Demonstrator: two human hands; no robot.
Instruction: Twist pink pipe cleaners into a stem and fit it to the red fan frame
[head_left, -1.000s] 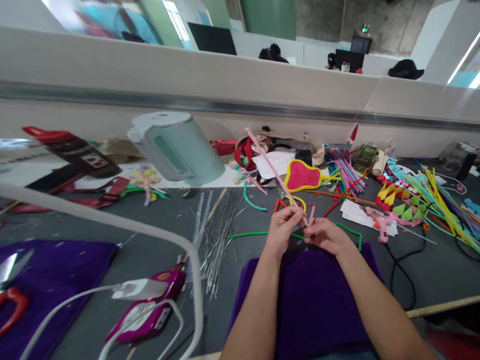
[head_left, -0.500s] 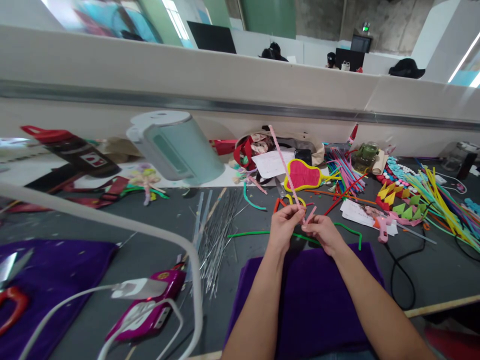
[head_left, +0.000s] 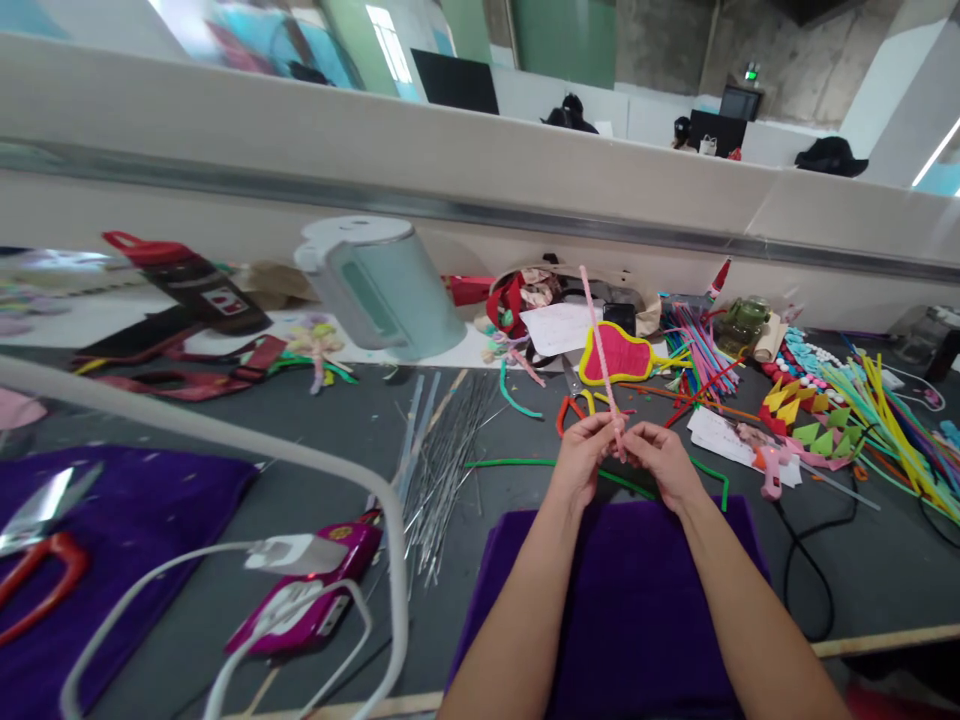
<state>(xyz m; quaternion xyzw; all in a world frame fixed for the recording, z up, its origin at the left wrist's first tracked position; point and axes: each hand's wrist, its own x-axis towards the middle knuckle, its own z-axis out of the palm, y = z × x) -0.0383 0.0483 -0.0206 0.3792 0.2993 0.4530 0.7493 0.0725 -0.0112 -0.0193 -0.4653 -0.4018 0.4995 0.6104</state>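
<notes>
A pink pipe cleaner (head_left: 598, 335) stands up from between my hands, its lower end bent or twisted at the fingertips. My left hand (head_left: 587, 458) pinches it from the left side. Close beside, my right hand (head_left: 660, 460) pinches the short lower part from the right; the exact twist is partly hidden by the fingers. Beneath the hands run a green pipe cleaner (head_left: 517, 463) and a folded purple cloth (head_left: 637, 590). Just beyond the fingers lie orange-and-yellow-handled scissors (head_left: 571, 408) and a pink shape edged in yellow (head_left: 619, 355).
Left of my arms are loose metal wires (head_left: 442, 480), a magenta device (head_left: 307, 590) with white cables, and red-handled scissors (head_left: 45, 575). A light blue kettle (head_left: 390, 290) stands behind. To the right lie a pink glue gun (head_left: 772, 470) and coloured pipe cleaners (head_left: 892, 410).
The short pink end that stuck out beside the long stem has been folded in at the fingers. Both hands stay close together; the whole view has shifted slightly.
</notes>
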